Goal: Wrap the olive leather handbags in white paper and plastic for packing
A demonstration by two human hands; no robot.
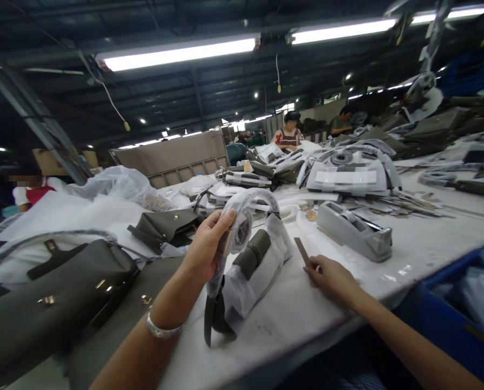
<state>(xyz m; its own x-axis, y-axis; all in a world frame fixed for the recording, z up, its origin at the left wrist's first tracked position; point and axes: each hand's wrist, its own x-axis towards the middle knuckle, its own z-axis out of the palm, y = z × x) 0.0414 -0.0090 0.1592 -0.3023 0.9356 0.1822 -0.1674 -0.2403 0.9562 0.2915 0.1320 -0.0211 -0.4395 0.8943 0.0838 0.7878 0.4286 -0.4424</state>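
My left hand (210,244) is closed around the plastic-wrapped handle (262,196) of a small dark olive bag (255,253), which is partly covered in white wrapping. A coiled, wrapped strap (242,232) shows just beside my fingers. The bag rests tilted on the white table (282,325). To the right, my right hand (329,276) pinches a narrow grey-brown strip (302,252) that points up and away, apart from the bag. A grey tape dispenser (354,230) stands behind my right hand.
Olive bags with metal clasps (59,292) lie at the left. Wrapped bags (347,173) are piled farther back, near loose strips (408,205). A blue bin (440,309) holding clear plastic stands at the table's right front edge. A person (288,135) is across the table.
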